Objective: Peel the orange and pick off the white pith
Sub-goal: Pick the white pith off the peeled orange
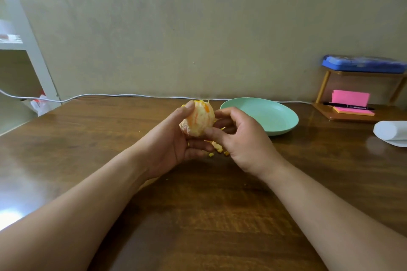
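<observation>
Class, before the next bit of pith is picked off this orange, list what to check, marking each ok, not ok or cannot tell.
1. Grip: left hand holds the orange. Ok.
2. Picking fingers: right hand pinches the orange's side. Ok.
3. Rind all off: orange patches near the top. Cannot tell.
4. Surface clean: white pith covers most of it. Not ok.
5. Dish close: green plate just behind the right hand. Ok.
6. Waste tidy: peel scraps loose on the table. Not ok.
</observation>
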`<state>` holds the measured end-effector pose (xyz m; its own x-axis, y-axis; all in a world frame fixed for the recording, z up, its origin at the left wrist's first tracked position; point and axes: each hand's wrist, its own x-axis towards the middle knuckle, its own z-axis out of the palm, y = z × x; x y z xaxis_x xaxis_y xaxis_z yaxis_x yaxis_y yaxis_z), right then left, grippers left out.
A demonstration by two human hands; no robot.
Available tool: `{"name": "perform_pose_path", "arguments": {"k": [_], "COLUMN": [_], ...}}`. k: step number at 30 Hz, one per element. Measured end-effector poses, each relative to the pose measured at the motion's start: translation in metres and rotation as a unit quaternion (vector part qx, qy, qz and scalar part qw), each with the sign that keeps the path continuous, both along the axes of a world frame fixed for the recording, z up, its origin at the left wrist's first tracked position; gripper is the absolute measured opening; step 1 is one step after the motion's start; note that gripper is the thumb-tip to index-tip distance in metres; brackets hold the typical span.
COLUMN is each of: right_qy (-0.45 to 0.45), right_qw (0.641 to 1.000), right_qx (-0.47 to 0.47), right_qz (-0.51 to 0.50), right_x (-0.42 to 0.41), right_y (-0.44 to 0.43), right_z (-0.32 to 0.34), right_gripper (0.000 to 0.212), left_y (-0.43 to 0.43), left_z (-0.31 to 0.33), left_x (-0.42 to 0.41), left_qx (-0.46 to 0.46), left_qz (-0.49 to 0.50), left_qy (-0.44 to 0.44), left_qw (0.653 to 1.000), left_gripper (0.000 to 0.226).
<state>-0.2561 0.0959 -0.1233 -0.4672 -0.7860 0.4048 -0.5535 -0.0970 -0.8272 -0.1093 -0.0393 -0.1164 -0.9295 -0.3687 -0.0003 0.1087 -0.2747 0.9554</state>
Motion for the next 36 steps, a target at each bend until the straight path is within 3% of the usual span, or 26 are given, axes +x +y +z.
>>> {"name": "perform_pose_path", "arguments": {"k": [6, 11, 20, 29, 36], "right_qy": [-0.005, 0.051, 0.125, 0.203, 0.213], "right_qw": [0.999, 0.995, 0.988, 0.97, 0.964], "right_qx": [-0.045, -0.063, -0.046, -0.033, -0.049], "right_qz": [-0.018, -0.053, -0.082, -0.127, -0.153], "right_x": [0.0, 0.002, 0.006, 0.004, 0.005], "right_y": [0.0, 0.002, 0.008, 0.006, 0.003], "right_z": [0.001, 0.004, 0.007, 0.006, 0.006], "right_gripper": [0.041, 0.022, 0.011, 0.009, 0.011], "left_y": [-0.004, -0.004, -0.003, 0.003, 0.005], "left_z": [-0.002, -0.005, -0.007, -0.006, -0.011], "left_x": [0.0, -0.003, -0.003, -0.001, -0.005], "left_qx": [-0.009, -0.034, -0.138, -0.289, -0.291], "left_qz": [0.025, 0.117, 0.145, 0.19, 0.204], "left_qy": [0.057, 0.09, 0.033, 0.011, 0.025], "left_qw": [0.998, 0.989, 0.979, 0.938, 0.934], "left_gripper": [0.05, 0.073, 0.085, 0.069, 0.077]}}
